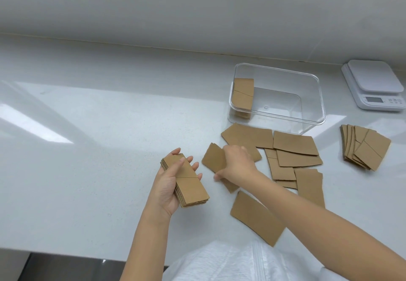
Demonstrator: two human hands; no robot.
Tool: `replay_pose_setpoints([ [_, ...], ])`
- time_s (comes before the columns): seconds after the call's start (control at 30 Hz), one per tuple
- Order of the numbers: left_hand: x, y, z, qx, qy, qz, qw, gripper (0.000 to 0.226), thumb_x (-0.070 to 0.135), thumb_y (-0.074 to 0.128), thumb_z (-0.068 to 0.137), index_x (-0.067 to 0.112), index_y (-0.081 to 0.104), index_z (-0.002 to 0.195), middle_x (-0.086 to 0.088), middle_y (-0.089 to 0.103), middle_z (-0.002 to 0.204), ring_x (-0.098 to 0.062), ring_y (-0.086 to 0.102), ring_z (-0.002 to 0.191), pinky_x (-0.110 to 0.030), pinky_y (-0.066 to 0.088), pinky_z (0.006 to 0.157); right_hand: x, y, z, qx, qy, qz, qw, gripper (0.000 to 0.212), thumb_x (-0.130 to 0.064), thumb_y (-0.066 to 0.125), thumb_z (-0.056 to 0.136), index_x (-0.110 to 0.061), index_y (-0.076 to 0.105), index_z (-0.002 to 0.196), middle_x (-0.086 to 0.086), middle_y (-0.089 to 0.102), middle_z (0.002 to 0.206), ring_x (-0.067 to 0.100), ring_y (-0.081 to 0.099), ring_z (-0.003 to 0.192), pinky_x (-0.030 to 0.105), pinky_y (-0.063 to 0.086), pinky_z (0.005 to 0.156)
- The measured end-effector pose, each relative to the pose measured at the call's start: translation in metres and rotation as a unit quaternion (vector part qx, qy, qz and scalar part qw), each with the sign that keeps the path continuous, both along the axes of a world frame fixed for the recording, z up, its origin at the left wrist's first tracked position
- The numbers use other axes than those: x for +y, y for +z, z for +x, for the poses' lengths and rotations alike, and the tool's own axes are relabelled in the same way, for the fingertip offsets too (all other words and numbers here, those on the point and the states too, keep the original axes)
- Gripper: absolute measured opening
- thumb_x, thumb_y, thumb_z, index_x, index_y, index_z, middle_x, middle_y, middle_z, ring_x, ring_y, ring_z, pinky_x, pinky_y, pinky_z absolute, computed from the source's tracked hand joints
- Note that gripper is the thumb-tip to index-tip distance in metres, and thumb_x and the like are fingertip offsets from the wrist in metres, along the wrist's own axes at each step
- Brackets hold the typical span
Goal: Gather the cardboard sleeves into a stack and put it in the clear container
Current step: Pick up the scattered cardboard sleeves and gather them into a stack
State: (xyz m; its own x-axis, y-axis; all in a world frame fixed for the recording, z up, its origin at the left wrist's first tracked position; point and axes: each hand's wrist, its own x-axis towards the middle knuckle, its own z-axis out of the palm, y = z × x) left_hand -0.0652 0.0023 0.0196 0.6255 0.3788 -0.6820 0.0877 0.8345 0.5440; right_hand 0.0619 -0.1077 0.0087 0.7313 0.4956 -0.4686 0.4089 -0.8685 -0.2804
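My left hand (170, 187) holds a small stack of brown cardboard sleeves (189, 186) flat in its palm, thumb pressed on top. Just to the right, my right hand (238, 163) grips a single sleeve (214, 158), lifted and tilted off the counter. Several loose sleeves (294, 146) lie scattered flat between my right arm and the clear container (312, 82). One more sleeve (256, 217) lies near the counter's front edge. The container stands at the back right, with a stack of sleeves (242, 95) leaning against its left wall.
A fanned pile of sleeves (364, 148) lies at the far right. A white kitchen scale (375, 85) stands behind it by the wall. The white counter (87, 148) stretches left, and its front edge runs along the bottom of the view.
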Motion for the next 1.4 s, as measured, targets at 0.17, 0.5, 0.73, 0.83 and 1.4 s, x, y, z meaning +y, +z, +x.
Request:
replay_pose_setpoints([
  [0.17, -0.007, 0.005, 0.003, 0.002, 0.002, 0.012, 1.000, 0.023, 0.011, 0.057, 0.089, 0.023, 0.062, 0.108, -0.015, 0.065, 0.113, -0.027, 0.068, 0.092, -0.042, 0.059, 0.070, -0.023, 0.028, 0.019, 0.053, -0.063, 0.188, 0.979, 0.022, -0.030, 0.064, 0.085, -0.012, 0.060, 0.098, 0.001, 0.057, 0.095, 0.021, 0.056, 0.088, 0.031, 0.043, 0.070],
  [0.5, -0.047, 0.014, 0.014, 0.016, 0.005, 0.021, 1.000, 0.015, 0.017, 0.056, 0.091, 0.023, 0.061, 0.104, -0.015, 0.063, 0.113, -0.027, 0.067, 0.092, -0.042, 0.058, 0.071, -0.089, 0.027, -0.006, 0.187, 0.062, -0.052, 0.979, 0.037, -0.038, 0.072, 0.077, -0.012, 0.060, 0.101, 0.005, 0.059, 0.105, 0.024, 0.061, 0.092, 0.032, 0.049, 0.073],
  [0.73, -0.063, 0.015, 0.011, 0.035, 0.006, 0.036, 0.999, 0.016, 0.016, 0.056, 0.091, 0.023, 0.061, 0.104, -0.017, 0.062, 0.117, -0.028, 0.067, 0.094, -0.043, 0.058, 0.073, -0.094, 0.014, -0.024, 0.116, 0.048, -0.026, 0.992, 0.044, -0.031, 0.077, 0.073, -0.008, 0.053, 0.102, 0.007, 0.044, 0.102, 0.024, 0.050, 0.081, 0.034, 0.047, 0.073],
  [0.83, -0.069, 0.016, 0.011, 0.034, 0.008, 0.034, 0.999, 0.015, 0.017, 0.056, 0.091, 0.023, 0.061, 0.103, -0.017, 0.062, 0.118, -0.028, 0.066, 0.094, -0.044, 0.058, 0.073, -0.097, 0.012, -0.030, 0.092, 0.059, -0.012, 0.994, 0.037, -0.026, 0.076, 0.074, -0.012, 0.046, 0.091, 0.005, 0.049, 0.092, 0.022, 0.049, 0.080, 0.032, 0.042, 0.065],
  [1.4, -0.098, 0.035, 0.029, -0.007, -0.006, 0.092, 0.996, 0.022, 0.025, 0.058, 0.089, 0.024, 0.060, 0.111, -0.015, 0.063, 0.116, -0.027, 0.067, 0.094, -0.042, 0.060, 0.069, -0.160, 0.019, 0.012, 0.221, -0.150, 0.177, 0.947, 0.055, -0.025, 0.072, 0.079, -0.021, 0.044, 0.126, -0.002, 0.059, 0.116, 0.015, 0.058, 0.098, 0.028, 0.049, 0.079],
])
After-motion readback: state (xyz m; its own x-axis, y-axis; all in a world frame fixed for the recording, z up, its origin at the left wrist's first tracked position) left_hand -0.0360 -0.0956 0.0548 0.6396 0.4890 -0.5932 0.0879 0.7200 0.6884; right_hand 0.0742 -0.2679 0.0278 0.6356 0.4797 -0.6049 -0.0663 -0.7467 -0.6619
